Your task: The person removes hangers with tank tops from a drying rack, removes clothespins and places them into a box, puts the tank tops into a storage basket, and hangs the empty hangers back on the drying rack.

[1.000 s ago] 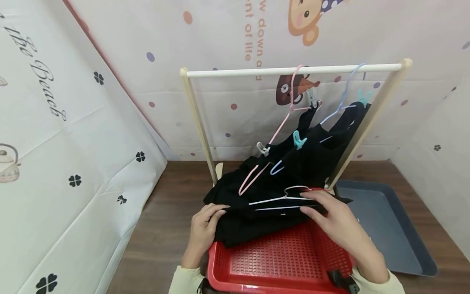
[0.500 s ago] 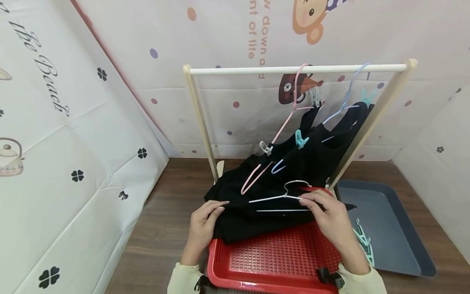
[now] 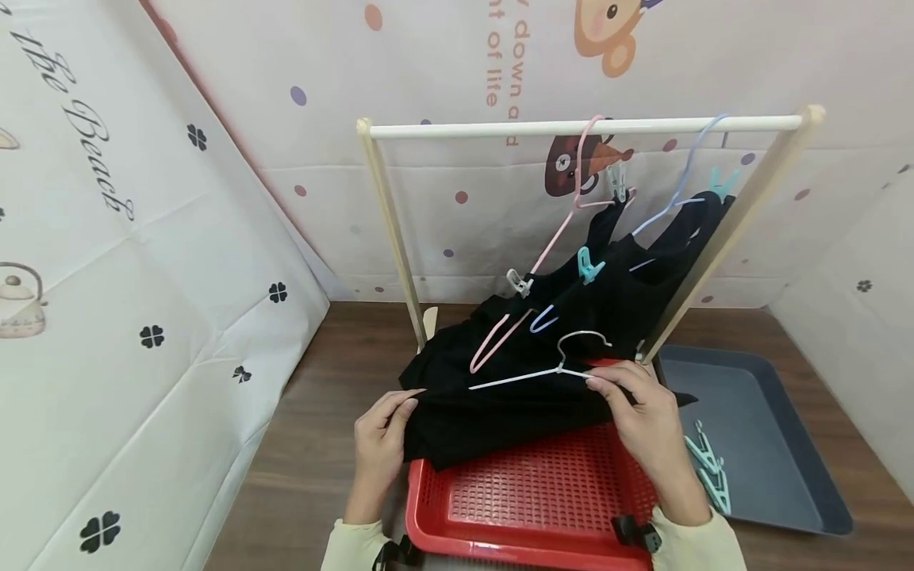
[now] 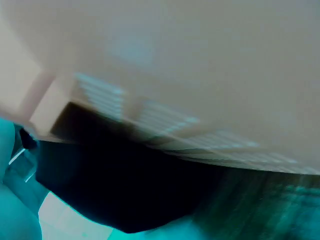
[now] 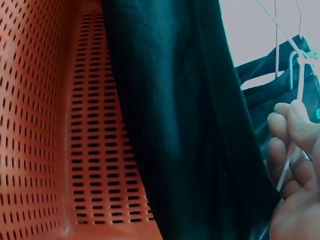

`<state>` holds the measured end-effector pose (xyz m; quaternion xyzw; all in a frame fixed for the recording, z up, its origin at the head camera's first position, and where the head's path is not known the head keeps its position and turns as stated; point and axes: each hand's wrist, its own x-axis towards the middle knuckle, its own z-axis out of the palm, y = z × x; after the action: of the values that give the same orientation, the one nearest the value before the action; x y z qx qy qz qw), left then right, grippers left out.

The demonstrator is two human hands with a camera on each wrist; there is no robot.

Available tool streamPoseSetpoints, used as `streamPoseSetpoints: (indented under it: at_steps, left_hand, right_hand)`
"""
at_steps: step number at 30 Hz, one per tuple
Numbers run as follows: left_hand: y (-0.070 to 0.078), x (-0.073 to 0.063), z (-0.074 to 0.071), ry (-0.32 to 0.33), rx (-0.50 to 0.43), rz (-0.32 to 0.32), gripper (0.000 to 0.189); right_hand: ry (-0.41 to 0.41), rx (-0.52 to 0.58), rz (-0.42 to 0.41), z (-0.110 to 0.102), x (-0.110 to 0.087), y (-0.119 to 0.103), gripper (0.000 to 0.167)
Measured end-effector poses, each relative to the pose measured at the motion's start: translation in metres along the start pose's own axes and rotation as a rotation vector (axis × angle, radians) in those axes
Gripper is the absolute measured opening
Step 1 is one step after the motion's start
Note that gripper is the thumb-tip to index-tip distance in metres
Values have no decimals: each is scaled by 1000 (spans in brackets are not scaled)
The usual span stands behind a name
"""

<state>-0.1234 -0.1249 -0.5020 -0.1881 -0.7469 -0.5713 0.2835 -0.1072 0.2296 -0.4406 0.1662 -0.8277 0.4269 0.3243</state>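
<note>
A black garment (image 3: 500, 424) lies across the back of the red basket, with a white hanger (image 3: 517, 379) at its upper edge. The hanger's hook and upper arms show; its lower bar is hidden by the cloth. At the garment's left corner, my left hand (image 3: 381, 434) pinches the fabric between thumb and fingers. My right hand (image 3: 646, 420) pinches the hanger's right arm. In the right wrist view, thumb and fingers of that hand (image 5: 295, 142) close round the thin white bar beside the dark cloth (image 5: 170, 125). The left wrist view is blurred, with black cloth (image 4: 120, 185) low in it.
Behind stands a rack with a white rail (image 3: 464, 130). A pink hanger (image 3: 555, 240) and a blue hanger (image 3: 671, 205) on it carry black tops held by clothespins (image 3: 589, 266). Below is the red basket (image 3: 528, 547). A grey tray (image 3: 750, 444) with mint-green clips (image 3: 712, 476) lies right.
The hanger's lower bar, visible before, is now covered by black cloth. My left hand has shifted slightly left with the garment's corner. My right hand has moved from the hanger's end onto its arm.
</note>
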Motion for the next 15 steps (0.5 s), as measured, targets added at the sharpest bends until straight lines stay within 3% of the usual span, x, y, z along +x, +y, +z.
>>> streamPoseSetpoints:
  at_steps: [12,15]
  left_hand:
    - [-2,-7,3,1,4,-4,25]
    - [-2,-9,4,7,0,-20,24]
  right_hand:
    - [9,-12,-10,4,-2,5,35]
    - [10,-12,-31,4,-2,6,29]
